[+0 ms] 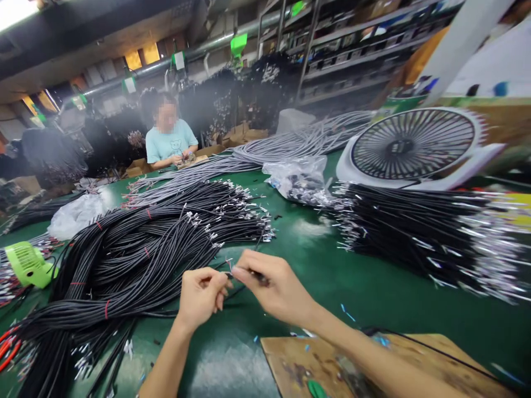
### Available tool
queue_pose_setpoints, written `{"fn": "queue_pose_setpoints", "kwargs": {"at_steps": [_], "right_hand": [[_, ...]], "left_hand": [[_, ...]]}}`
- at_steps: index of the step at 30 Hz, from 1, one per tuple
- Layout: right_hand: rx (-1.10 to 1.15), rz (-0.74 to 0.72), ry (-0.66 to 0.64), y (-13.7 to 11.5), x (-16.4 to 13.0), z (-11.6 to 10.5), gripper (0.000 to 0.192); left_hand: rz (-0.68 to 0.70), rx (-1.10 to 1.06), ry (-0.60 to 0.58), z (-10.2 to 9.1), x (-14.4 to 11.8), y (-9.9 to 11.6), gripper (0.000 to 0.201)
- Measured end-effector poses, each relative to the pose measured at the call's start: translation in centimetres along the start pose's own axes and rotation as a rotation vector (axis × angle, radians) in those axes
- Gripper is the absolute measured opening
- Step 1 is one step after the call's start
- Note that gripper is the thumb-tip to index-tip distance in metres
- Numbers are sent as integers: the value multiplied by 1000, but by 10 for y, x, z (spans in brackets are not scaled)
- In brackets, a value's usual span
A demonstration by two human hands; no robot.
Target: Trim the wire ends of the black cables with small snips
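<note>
My left hand (201,296) and my right hand (276,287) meet over the green table (332,276), both pinching one thin black cable (226,275) with a metal-tipped end sticking up between them. The left fingers are closed on the cable's near part. The right thumb and fingers grip its end section. Just beyond and left of my hands lies a big heap of black cables (136,260) bundled with red ties.
A second pile of black cables (415,226) lies at right, below a white fan (415,146). A clear bag of parts (298,179), grey cable bundles (265,152), a green mini fan (27,265) and a wooden board (332,365) surround me. Another person (170,138) sits across the table.
</note>
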State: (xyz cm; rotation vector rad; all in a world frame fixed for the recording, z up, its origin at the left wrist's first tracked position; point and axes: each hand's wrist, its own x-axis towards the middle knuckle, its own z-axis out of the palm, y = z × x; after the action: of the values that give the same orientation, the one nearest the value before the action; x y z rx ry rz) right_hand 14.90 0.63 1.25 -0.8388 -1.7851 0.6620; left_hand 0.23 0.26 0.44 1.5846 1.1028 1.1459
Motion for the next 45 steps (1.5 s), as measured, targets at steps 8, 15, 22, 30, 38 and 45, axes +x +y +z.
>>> {"fn": "queue_pose_setpoints", "kwargs": {"at_steps": [8,15,22,30,38,45], "right_hand": [[62,125,50,-7,0,-1,40],[241,307,-70,-13,1,2,44],[-60,116,134,-12,7,-12,35],[-286,-27,149,-16,4,-22,36],[-26,120,-25,-11,-2,6,44],[-369,-13,471,-10,8,-32,23]], "left_hand": [[160,-12,120,-4,-1,3,21],[27,-17,61,-4,-5,11,23],[87,35,23,-3,-7,17,32],[38,43,123,-1,-7,9,27],[155,4,90,-5,-6,9,17],[98,-17,138,2,-12,4,24]]}}
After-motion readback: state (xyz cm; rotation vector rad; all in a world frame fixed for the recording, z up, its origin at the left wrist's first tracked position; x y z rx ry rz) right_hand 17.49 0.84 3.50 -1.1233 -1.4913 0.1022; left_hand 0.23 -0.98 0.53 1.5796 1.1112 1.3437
